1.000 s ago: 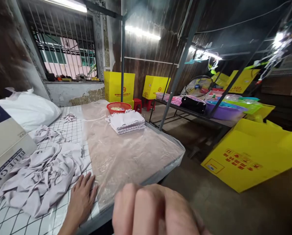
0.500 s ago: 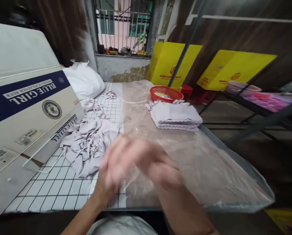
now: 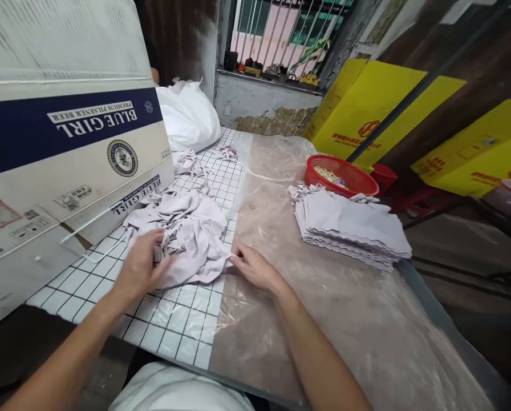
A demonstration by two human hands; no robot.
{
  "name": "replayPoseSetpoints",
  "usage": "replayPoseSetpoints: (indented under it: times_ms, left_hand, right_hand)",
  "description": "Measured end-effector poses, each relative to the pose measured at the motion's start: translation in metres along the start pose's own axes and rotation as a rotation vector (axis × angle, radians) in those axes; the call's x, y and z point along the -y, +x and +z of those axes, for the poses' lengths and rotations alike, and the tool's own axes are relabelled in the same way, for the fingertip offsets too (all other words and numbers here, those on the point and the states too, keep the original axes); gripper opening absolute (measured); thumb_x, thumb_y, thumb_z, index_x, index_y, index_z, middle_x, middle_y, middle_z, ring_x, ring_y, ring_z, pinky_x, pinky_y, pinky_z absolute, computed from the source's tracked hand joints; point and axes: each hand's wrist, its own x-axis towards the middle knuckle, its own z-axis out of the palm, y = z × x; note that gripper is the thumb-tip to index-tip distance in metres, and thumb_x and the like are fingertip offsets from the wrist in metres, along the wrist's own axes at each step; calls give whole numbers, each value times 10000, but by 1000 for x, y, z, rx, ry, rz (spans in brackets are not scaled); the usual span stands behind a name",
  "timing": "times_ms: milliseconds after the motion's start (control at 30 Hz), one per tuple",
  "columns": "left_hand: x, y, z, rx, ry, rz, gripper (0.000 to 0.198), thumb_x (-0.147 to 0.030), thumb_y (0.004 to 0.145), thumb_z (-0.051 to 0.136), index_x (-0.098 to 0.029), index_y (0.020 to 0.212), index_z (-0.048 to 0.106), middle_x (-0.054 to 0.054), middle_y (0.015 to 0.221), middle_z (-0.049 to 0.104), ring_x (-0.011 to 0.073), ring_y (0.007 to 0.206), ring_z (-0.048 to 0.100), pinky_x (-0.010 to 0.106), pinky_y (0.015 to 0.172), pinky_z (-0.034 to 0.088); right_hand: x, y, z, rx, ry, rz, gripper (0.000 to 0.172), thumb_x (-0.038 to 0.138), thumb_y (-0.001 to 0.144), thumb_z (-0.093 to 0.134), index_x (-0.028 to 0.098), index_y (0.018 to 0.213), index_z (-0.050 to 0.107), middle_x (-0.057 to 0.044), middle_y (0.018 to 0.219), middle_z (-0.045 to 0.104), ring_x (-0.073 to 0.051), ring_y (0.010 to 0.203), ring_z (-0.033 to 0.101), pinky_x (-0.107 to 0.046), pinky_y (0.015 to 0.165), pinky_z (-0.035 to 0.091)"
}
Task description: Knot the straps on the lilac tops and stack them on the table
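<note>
A crumpled heap of pale lilac fabric pieces (image 3: 195, 228) lies on the white grid-patterned cover at the left of the table. My left hand (image 3: 142, 265) rests at the heap's near left side, thumb and fingers spread apart against the cloth. At the heap's right corner my right hand (image 3: 255, 265) pinches the edge of one fabric piece between thumb and fingers. Farther right sits a neat stack of flat lilac fabric pieces (image 3: 349, 225), with gathered bits along its far edge.
A large cardboard box (image 3: 84, 154) stands along the left edge, with a white bag (image 3: 189, 117) behind it. Beyond the stack is a red plastic basket (image 3: 358, 180) holding small pale pieces. Yellow boxes (image 3: 379, 108) stand at the back right. Clear plastic sheeting (image 3: 290, 319) covers the table's right part.
My hands were close together and blurred above the table's front; they have parted and moved to the fabric heap. The right one has taken a cloth edge. The view has turned left.
</note>
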Motion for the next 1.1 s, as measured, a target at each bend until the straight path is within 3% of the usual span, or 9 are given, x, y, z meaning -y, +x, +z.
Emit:
replayPoseSetpoints:
  times_ms: [67,133,300,400,500,700,867,1000,1100]
  left_hand:
    - [-12,-7,12,166,-27,140,282,-381,881,541,-197,1074,629,128,1325,626,339,1301,499,521,1026,450]
    - [-16,-8,17,210,-65,154,198,-285,876,487,-203,936,657,116,1206,690,324,1221,563,518,998,464]
    - [5,6,-12,64,-177,-252,226,-299,839,504,-185,951,665,58,1009,722,215,834,658,362,793,542]
    - [10,13,-27,155,-139,-502,235,-344,776,570,-194,930,666,10,832,703,164,604,589,292,610,504]
    - [-3,15,-27,272,-210,-484,273,-435,729,599,-200,856,658,5,741,661,141,540,531,242,486,430]
    - [-46,22,-42,327,-240,-312,326,-518,762,488,-215,722,602,-4,622,569,128,492,468,240,453,378]
    - [-74,31,-69,367,-343,-127,399,-578,788,481,-204,771,619,43,723,635,175,629,553,266,522,430]
    - [-83,37,-84,412,-438,-152,409,-589,809,514,-189,748,577,20,649,546,130,561,482,245,488,390]
    - [-81,44,-100,448,-409,-190,465,-649,799,520,-188,749,556,10,627,515,108,536,441,227,473,355]
  right_hand:
    - [-9,-21,-16,-45,133,-14,223,367,927,474,221,763,433,38,720,455,-130,666,424,-252,629,356]
    - [-21,-46,-30,-101,196,16,255,431,922,482,225,781,430,50,704,414,-125,644,391,-251,613,346]
    - [-55,-115,-41,-249,342,205,378,579,858,575,225,803,453,50,698,420,-124,649,433,-254,628,403]
    - [-72,-147,-31,-288,494,303,446,623,775,665,220,804,476,32,753,469,-131,695,502,-295,706,498]
    - [-79,-163,-19,-342,491,333,417,599,784,666,215,837,511,16,785,508,-139,719,534,-326,746,531]
    - [-42,-125,-5,-240,73,-46,116,285,932,527,211,983,601,-54,951,615,-185,880,585,-369,848,519]
    - [10,-51,28,5,-311,-431,422,164,916,554,258,1327,540,-111,1380,509,-265,1251,457,-500,1053,418]
    - [23,-25,40,168,-498,-422,212,222,896,623,220,1101,678,-120,1377,510,-311,1256,427,-554,1033,391]
    - [17,-43,19,207,-410,-449,110,224,908,602,192,862,697,-112,1237,575,-281,1191,463,-516,1038,380]
